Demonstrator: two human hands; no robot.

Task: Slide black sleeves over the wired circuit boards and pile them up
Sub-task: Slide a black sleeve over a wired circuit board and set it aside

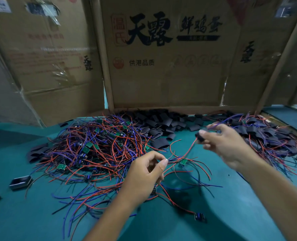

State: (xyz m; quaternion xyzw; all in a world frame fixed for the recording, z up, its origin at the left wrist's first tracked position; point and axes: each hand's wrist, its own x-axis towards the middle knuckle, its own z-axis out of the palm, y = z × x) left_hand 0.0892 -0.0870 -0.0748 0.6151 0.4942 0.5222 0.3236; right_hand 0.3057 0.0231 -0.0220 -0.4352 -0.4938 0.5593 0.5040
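A tangle of small green circuit boards with red, blue and black wires [95, 150] covers the middle left of the green table. Loose black sleeves [163, 124] lie heaped at the back, against the cardboard. Sleeved boards [266, 136] are piled at the right. My left hand [147, 171] pinches a bundle of wires leading to a bare green board [183, 162] just right of its fingertips. My right hand [226, 141], blurred, holds a black sleeved board [200, 136] above the table, its wires trailing from the fingers.
Flattened cardboard boxes [161, 58] wall the back of the table. Two small dark metal trays [20, 182] sit at the left edge. A stray blue component on red wire [199, 216] lies near the front. Green table surface [187, 228] shows between my forearms.
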